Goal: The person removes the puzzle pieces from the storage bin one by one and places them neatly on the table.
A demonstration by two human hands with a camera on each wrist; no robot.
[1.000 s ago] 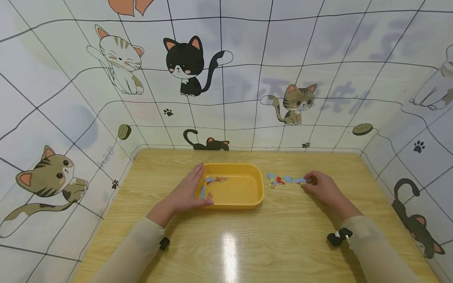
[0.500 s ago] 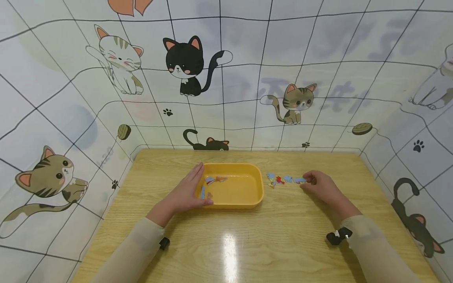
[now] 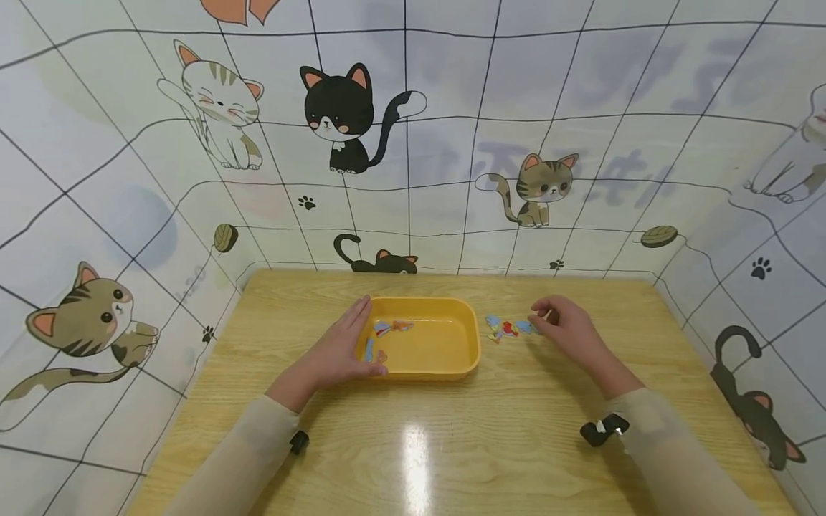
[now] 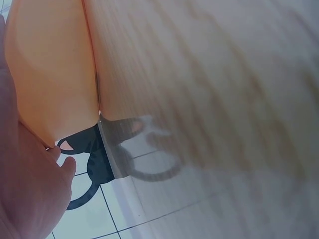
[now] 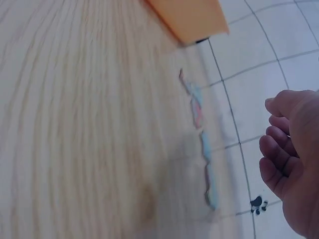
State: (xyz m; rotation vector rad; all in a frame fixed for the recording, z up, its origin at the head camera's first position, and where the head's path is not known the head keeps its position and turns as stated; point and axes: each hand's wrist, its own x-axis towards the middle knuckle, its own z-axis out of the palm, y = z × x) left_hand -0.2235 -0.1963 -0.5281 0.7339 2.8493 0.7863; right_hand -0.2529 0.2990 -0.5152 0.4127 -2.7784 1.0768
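Note:
A yellow plastic tray (image 3: 429, 344) stands on the table, with several small flat coloured pieces (image 3: 383, 329) in its left part. My left hand (image 3: 335, 351) holds the tray's left end, thumb along the front rim and fingers toward the back corner. To the tray's right, a row of flat pieces in blue, red and yellow (image 3: 508, 329) lies on the wood. Over the right end of that row hovers my right hand (image 3: 568, 330), partly hiding it. In the right wrist view its fingers (image 5: 274, 159) hang loosely curled, apart from the row, and nothing shows in them.
A light wooden table (image 3: 361, 444) carries everything. White walls (image 3: 445, 86) printed with cartoon cats and grid lines close off its back and sides. Black wrist devices (image 3: 604, 428) sit by both sleeves.
My right hand has lifted off the light blue piece at the row's right end and moved slightly left and back. The left hand and tray stay in place.

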